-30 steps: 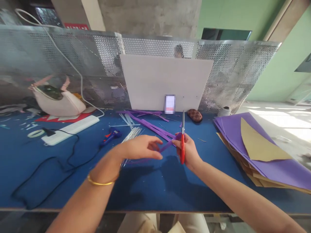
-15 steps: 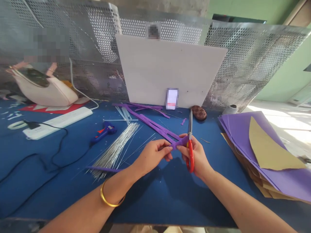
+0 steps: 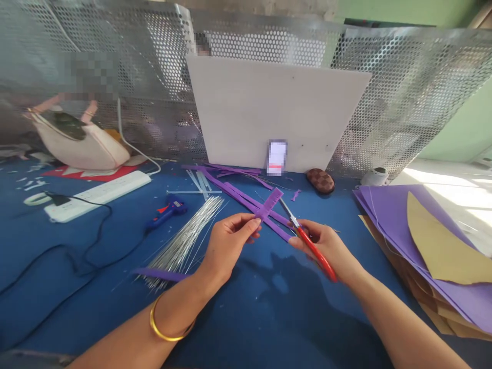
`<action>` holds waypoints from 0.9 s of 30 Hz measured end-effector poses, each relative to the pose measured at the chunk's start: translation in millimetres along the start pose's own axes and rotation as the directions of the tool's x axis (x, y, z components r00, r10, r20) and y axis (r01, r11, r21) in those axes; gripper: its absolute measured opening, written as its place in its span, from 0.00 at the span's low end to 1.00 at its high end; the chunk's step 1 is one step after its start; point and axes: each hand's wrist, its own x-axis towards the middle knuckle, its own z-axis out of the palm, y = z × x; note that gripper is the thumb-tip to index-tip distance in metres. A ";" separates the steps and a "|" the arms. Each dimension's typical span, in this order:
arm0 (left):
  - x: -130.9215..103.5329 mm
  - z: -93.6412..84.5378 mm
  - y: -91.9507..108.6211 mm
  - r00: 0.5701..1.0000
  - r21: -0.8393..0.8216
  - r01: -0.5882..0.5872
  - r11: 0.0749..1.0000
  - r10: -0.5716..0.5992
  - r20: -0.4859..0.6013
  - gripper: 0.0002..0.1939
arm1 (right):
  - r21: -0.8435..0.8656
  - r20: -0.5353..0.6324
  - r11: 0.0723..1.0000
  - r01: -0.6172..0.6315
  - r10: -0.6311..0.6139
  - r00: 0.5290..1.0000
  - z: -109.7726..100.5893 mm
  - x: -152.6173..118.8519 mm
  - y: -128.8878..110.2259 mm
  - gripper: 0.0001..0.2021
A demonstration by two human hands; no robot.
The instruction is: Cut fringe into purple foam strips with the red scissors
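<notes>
Purple strip (image 3: 271,203) with fringed end, pinched in left hand's grip (image 3: 257,223), red-handled scissors (image 3: 313,248) grasped in right hand's grip (image 3: 298,231)

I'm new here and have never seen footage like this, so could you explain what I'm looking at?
There is no machine here: a person works with two bare hands. Every picture comes from one camera worn on their head, looking forward and down.

The left hand pinches a purple strip with a fringed end between its fingers. The right hand holds red-handled scissors, blades pointing towards that strip.

On the blue table lie more purple strips, a bundle of thin wires, a glue gun and a white power strip. A handbag sits behind, and purple sheets at the right. A lit phone stands against a white board.
</notes>
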 end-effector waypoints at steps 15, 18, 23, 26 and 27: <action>4.6 -4.4 4.0 0.993 -0.079 -0.060 0.995 0.052 -0.110 0.08 | -0.178 0.126 0.958 0.224 -0.204 0.971 9.8 -1.3 7.8 0.29; 4.3 -3.7 3.5 0.992 -0.075 -0.056 0.996 0.047 -0.115 0.08 | -0.264 0.116 0.933 0.244 -0.220 0.968 12.3 -4.7 4.4 0.30; 2.3 -2.1 3.9 0.995 -0.056 -0.057 0.997 0.052 -0.083 0.07 | -0.396 0.086 0.868 0.298 -0.288 0.954 17.1 -5.8 2.9 0.31; 1.1 -2.0 4.3 0.997 -0.041 -0.050 0.998 0.047 -0.061 0.07 | -0.433 0.060 0.849 0.304 -0.309 0.949 18.0 -6.1 3.5 0.32; 0.8 -2.1 4.4 0.998 -0.033 -0.045 0.998 0.043 -0.054 0.07 | -0.435 0.051 0.848 0.302 -0.311 0.949 18.0 -6.5 3.5 0.32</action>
